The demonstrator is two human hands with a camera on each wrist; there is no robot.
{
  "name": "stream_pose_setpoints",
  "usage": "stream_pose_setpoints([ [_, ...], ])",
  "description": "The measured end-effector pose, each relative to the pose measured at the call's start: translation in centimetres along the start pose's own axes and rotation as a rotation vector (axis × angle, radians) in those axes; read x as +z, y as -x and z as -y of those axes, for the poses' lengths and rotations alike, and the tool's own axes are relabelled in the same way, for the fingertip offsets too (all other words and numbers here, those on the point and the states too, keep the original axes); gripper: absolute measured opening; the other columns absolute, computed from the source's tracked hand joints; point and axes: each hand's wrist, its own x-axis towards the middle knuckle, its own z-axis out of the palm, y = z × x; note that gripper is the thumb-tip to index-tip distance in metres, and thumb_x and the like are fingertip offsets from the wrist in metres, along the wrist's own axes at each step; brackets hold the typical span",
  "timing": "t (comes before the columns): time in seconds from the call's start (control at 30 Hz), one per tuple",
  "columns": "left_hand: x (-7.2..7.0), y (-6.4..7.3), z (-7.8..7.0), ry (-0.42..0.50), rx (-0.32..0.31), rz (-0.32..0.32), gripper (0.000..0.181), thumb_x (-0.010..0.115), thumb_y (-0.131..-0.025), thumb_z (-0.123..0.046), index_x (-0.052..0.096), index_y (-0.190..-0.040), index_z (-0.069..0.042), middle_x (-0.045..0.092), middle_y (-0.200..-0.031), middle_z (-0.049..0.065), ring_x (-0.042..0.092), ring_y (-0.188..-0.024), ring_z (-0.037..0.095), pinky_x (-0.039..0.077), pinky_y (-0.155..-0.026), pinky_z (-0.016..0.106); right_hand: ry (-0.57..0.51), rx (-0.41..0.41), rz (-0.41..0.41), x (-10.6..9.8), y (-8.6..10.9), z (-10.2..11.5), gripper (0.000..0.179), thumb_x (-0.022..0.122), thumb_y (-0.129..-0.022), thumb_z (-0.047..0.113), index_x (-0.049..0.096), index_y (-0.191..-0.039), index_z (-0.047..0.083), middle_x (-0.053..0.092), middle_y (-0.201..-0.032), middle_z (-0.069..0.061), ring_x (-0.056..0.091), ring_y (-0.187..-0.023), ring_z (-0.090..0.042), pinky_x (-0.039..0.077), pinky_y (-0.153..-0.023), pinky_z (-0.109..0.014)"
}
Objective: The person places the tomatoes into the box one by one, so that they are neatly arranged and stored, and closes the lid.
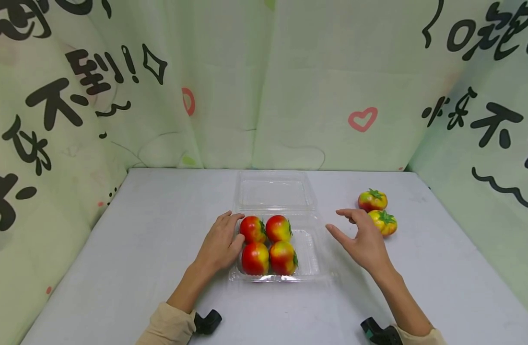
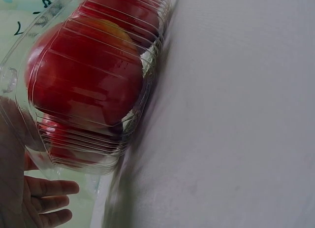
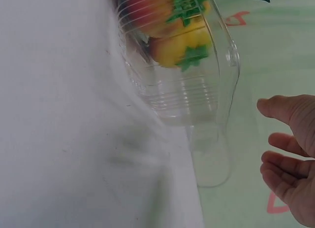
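Several red-and-yellow tomatoes (image 1: 255,258) with green leafy tops sit in the left part of a clear plastic clamshell box (image 1: 308,249). My left hand (image 1: 220,244) is at the box's left wall, with the thumb near the tomatoes inside. In the left wrist view its fingers (image 2: 51,187) extend fairly straight just past the box's end. My right hand (image 1: 365,242) hovers to the right of the box, thumb and index finger spread apart with nothing between them. Behind it lie two loose tomatoes, a nearer yellowish one (image 1: 383,222) and a redder one (image 1: 372,200).
The box's clear lid (image 1: 274,189) lies folded back towards the table's far edge. A white-topped table (image 1: 173,211) carries everything, with a pale green printed curtain (image 1: 307,81) around its back and sides. Dark straps with black mounts (image 1: 207,322) sit at both wrists.
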Motion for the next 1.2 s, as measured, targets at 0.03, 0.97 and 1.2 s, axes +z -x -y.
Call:
stream_pose_setpoints([
  [0.03, 0.0, 0.0, 0.0, 0.0, -0.001, 0.0, 0.051, 0.054, -0.09, -0.02, 0.058, -0.137, -0.003, 0.06, -0.141, 0.017, 0.045, -0.141, 0.037, 0.038, -0.114, 0.059, 0.001, 0.003, -0.004, -0.1, -0.1, -0.1, 0.044, 0.079, -0.089, 0.021, 0.064, -0.125, -0.001, 0.062, -0.125, -0.023, 0.057, -0.113, -0.04, 0.052, -0.095, -0.061],
  [0.97, 0.0, 0.0, 0.0, 0.004, 0.0, -0.002, 0.051, 0.054, -0.089, -0.021, 0.057, -0.137, -0.003, 0.06, -0.142, 0.017, 0.045, -0.141, 0.037, 0.038, -0.115, 0.059, 0.005, 0.139, -0.056, -2.5, -0.7, -2.7, 0.051, 0.077, -0.091, 0.023, 0.06, -0.129, -0.004, 0.056, -0.129, -0.028, 0.054, -0.118, -0.047, 0.045, -0.101, -0.065],
  [1.2, 0.1, 0.0, 0.1, 0.001, 0.005, -0.004, 0.051, 0.054, -0.089, -0.02, 0.058, -0.137, -0.002, 0.06, -0.141, 0.017, 0.045, -0.141, 0.037, 0.038, -0.115, 0.059, 0.007, 0.162, -0.045, -2.8, -0.9, -3.5, 0.056, 0.077, -0.091, 0.027, 0.057, -0.131, -0.006, 0.053, -0.131, -0.031, 0.051, -0.118, -0.049, 0.043, -0.101, -0.066],
])
